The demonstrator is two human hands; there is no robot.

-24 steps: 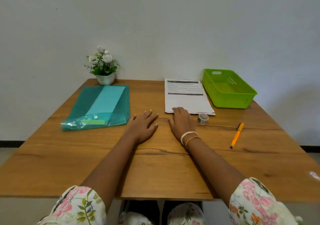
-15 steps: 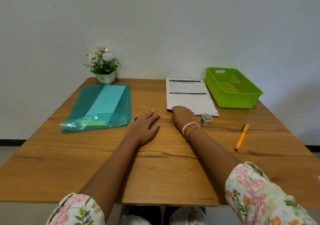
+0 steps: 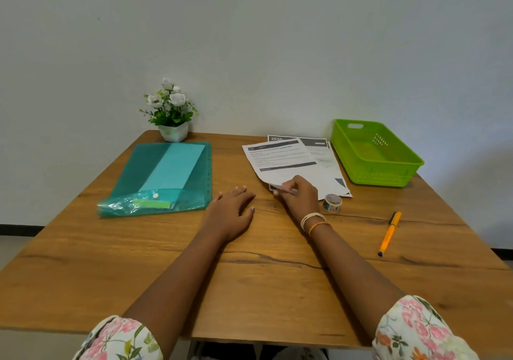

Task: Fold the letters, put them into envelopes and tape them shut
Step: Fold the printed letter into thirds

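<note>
A stack of printed letters [image 3: 324, 162] lies at the back right of the wooden table [image 3: 249, 290]. My right hand [image 3: 298, 197] pinches the near corner of the top letter [image 3: 277, 160], which is turned and slid left off the stack. Flat on the table lies my left hand [image 3: 231, 214], fingers straight, holding nothing. A teal plastic folder [image 3: 163, 178] with pale envelopes inside lies at the left. Just right of my right wrist stands a small roll of patterned tape [image 3: 332, 202].
A green plastic basket [image 3: 374, 153] stands at the back right beside the letters. An orange pen [image 3: 389, 233] lies at the right. A small pot of white flowers [image 3: 171, 112] stands against the wall at the back.
My right hand has closed on the top letter's near corner and pulled it left, skewing it off the stack and uncovering the sheets below. My left hand has stayed flat.
</note>
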